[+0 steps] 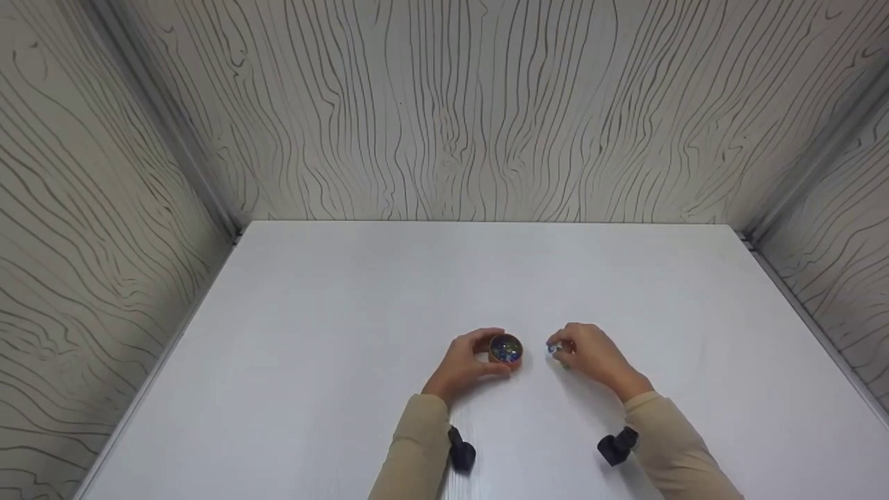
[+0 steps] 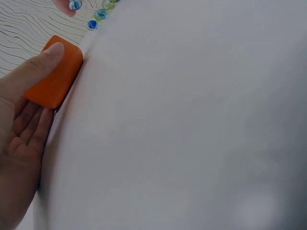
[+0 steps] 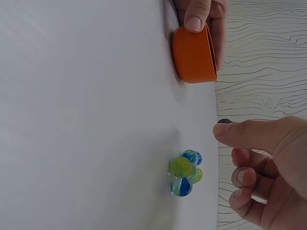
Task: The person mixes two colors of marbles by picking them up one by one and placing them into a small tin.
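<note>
A small orange cup point(image 1: 516, 364) stands upright on the white table, with several blue and green glass marbles point(image 1: 505, 349) showing inside it. My left hand point(image 1: 463, 363) holds the cup from the left, thumb on its near side and fingers round the far side. To the cup's right, my right hand point(image 1: 590, 352) pinches one blue-swirled marble point(image 2: 75, 4) between thumb and finger, lifted off the table. In the right wrist view that marble is mostly hidden by the thumb point(image 3: 240, 133). Several blue and yellow-green marbles point(image 3: 181, 167) lie clustered on the table near the right hand.
The white table point(image 1: 347, 298) spreads round both hands. Panels with a wood-grain pattern point(image 1: 444, 111) stand behind it and at both sides. A black wrist device point(image 1: 462, 455) sits by the left sleeve, another black device point(image 1: 617, 446) by the right.
</note>
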`<control>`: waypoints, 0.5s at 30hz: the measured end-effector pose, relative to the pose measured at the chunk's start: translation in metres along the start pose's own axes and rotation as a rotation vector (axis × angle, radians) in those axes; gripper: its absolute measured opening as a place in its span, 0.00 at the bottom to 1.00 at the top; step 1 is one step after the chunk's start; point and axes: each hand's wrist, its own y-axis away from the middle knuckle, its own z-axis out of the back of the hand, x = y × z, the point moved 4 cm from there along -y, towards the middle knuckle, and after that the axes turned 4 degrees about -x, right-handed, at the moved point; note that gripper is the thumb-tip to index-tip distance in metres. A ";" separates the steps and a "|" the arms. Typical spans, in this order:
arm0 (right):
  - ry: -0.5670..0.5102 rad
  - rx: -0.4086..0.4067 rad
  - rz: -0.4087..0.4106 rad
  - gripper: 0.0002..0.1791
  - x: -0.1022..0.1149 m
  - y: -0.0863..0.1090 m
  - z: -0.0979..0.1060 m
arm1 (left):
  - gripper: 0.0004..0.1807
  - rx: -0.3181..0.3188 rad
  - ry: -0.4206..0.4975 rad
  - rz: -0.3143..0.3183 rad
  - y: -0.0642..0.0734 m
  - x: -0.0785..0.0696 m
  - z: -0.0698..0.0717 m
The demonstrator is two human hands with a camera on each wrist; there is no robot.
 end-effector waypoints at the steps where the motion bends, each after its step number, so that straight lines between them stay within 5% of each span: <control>1: 0.000 -0.002 0.010 0.10 0.002 0.000 0.000 | 0.37 0.000 -0.002 0.004 0.000 0.000 0.000; 15: 0.005 -0.012 0.078 0.09 0.016 0.000 -0.004 | 0.37 0.003 -0.037 0.007 0.002 0.001 0.000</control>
